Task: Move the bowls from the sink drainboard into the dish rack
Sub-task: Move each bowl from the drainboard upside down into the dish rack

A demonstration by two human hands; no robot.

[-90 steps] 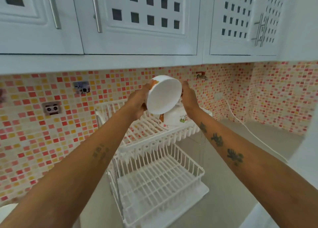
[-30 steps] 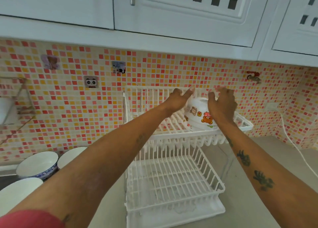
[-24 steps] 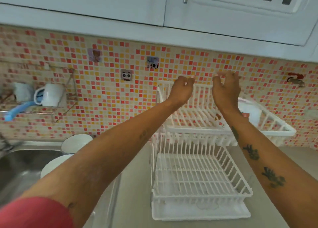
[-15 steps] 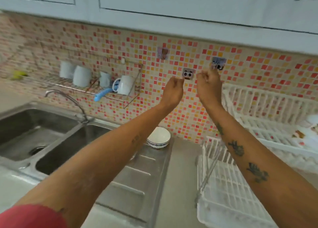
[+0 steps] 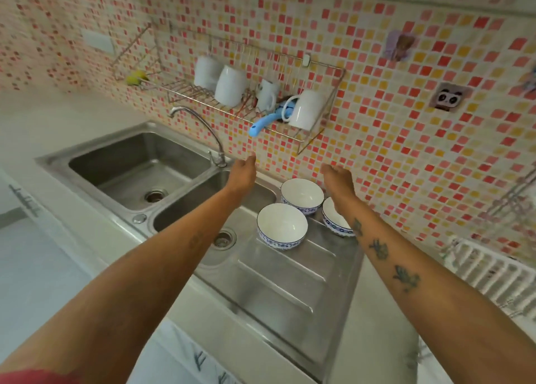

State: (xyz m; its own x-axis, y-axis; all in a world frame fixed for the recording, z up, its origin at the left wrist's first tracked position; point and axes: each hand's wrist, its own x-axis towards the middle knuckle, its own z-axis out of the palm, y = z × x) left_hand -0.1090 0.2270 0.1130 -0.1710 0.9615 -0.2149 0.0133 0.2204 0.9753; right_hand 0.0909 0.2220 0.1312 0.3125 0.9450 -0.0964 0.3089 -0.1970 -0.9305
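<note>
Three white bowls with blue patterned rims stand upright on the steel drainboard [image 5: 290,285]: a near bowl [image 5: 282,225], a far bowl [image 5: 302,192] and a right bowl [image 5: 333,219] partly hidden by my right forearm. My left hand [image 5: 243,174] hovers over the right sink basin, left of the far bowl, fingers apart and holding nothing. My right hand [image 5: 338,180] hangs above the right bowl, just right of the far bowl, also holding nothing. Only a corner of the white dish rack [image 5: 493,273] shows at the right edge.
A double steel sink [image 5: 139,166] with a curved tap [image 5: 203,128] lies to the left. A wire wall shelf [image 5: 322,122] above it holds white mugs [image 5: 230,86] and a blue-handled tool [image 5: 265,122]. Mosaic tiles cover the wall behind.
My hands let go of the cartoon-printed bowl in the rack's upper tier. Both then swung left and down, holding nothing, from the rack to above the drainboard bowls, and the view turned with them.
</note>
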